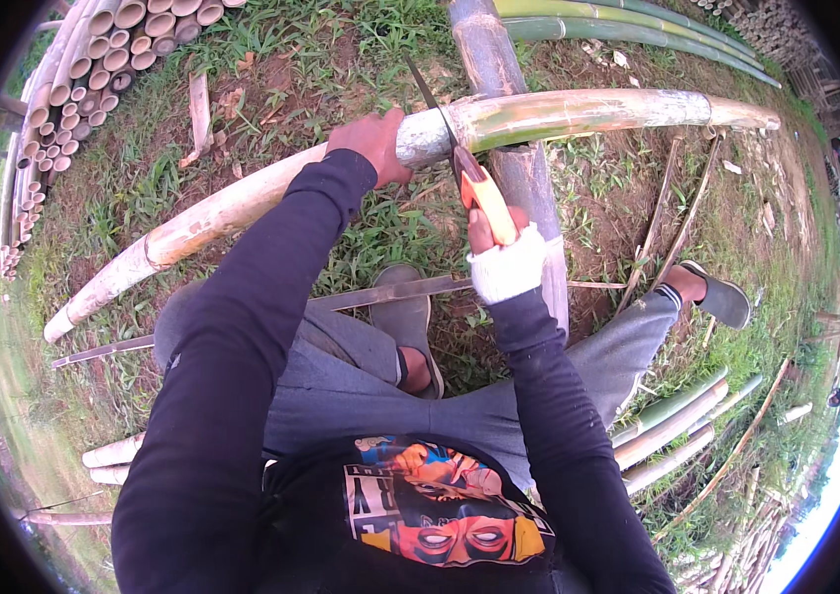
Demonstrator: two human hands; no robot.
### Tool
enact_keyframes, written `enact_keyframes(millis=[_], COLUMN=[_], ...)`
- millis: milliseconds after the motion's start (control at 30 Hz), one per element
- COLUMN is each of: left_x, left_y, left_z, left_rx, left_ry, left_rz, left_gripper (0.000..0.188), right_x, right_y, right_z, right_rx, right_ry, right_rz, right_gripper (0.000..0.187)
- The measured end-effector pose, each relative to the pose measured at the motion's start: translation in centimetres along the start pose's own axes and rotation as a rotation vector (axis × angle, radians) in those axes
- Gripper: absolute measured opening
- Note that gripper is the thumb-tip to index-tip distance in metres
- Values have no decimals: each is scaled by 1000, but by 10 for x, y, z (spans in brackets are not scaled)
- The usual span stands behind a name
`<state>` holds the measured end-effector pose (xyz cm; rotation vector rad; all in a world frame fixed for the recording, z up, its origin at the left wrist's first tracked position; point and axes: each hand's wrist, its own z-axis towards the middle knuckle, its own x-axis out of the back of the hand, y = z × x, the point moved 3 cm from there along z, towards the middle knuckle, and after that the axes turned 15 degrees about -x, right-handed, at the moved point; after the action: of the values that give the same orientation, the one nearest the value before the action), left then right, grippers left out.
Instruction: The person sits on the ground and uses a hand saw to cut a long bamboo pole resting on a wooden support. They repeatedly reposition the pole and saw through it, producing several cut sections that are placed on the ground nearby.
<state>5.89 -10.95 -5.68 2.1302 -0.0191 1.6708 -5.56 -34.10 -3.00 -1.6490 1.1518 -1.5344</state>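
Note:
A thick bamboo pole [583,111] lies crosswise in front of me, pale on the left and greenish on the right of the cut line. My left hand [370,144] is closed over it, a little left of the saw. In my right hand [507,259], which has a white covering around palm and wrist, is a hand saw [479,188] with an orange handle. Its dark blade stands across the pole, touching it, with the tip pointing away from me. Whether the teeth have cut in, I cannot tell. A grey log [531,193] passes beneath the pole and bears it.
Stacked bamboo tubes [108,59] fill the far left. Green bamboo poles [628,30] lie at the far right, and cut pieces [673,421] lie at the near right. A thin strip [380,294] crosses by my sandalled foot. Loose sticks [680,213] rest on the grassy ground.

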Motion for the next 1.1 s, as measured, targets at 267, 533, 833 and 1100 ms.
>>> enact_keyframes(millis=[267, 533, 833, 1100], left_x=[6, -1, 5, -1], left_y=[1, -2, 1, -1], left_z=[-2, 1, -2, -1], left_rx=[18, 0, 5, -17], left_ry=[-25, 23, 1, 34], left_rz=[-14, -8, -10, -9], left_gripper=[91, 84, 83, 85], right_x=[66, 15, 66, 12], right_y=[24, 10, 22, 17], right_z=[-106, -21, -107, -16], right_rx=[9, 6, -46, 18], right_ry=[35, -19, 22, -17], right_rz=[-151, 24, -101, -16], right_gripper=[21, 25, 24, 28])
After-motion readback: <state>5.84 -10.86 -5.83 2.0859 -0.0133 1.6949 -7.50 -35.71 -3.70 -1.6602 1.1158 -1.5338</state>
